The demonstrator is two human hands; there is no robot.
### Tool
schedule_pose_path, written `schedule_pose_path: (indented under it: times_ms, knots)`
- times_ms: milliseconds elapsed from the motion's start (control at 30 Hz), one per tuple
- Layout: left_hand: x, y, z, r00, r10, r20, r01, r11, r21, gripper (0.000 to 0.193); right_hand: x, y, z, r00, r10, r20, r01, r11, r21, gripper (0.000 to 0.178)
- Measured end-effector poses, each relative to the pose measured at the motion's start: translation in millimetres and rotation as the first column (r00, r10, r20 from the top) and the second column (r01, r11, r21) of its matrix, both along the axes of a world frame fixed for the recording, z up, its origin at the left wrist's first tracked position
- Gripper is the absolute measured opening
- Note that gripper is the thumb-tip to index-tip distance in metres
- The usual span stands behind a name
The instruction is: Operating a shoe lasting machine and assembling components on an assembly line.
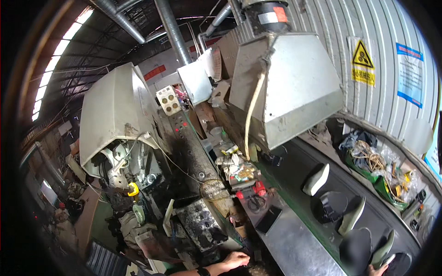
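Note:
My left hand, a dark band at its wrist, is at the lower middle beside the metal tabletop. Its fingers are curled together, and whatever they may hold is hidden. At the lower right edge my right hand has thumb and fingers around the lower end of a pale shoe sole. That sole stands on edge on the dark conveyor belt. Close by on the belt are a dark rounded piece, another pale sole, a glossy black piece and a farther pale sole.
A dark flat phone-like slab and a red tool lie on the metal tabletop. A large metal hood hangs over the belt. Left stands a cream-coloured machine. Bagged scraps lie beyond the belt.

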State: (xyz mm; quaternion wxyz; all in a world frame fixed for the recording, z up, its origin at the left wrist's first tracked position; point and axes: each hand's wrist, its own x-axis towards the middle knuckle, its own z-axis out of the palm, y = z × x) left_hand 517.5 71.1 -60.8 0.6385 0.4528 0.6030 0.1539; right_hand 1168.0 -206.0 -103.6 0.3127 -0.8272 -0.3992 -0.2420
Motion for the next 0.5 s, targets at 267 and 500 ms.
schedule_pose_path:
  times_ms: [267, 500]
  knots:
    - [35, 11, 15, 0.982, -0.054, 0.183, 0.062, 0.997, -0.037, 0.025, -96, 105, 13, 0.981, 0.099, -0.166, -0.079, 0.989, 0.125, 0.106]
    - [123, 38, -38, 0.855, -0.142, 0.498, 0.280, 0.936, -0.213, 0.020, -221, 96, 37, 0.828, 0.055, -0.558, 0.024, 0.991, 0.134, 0.105]
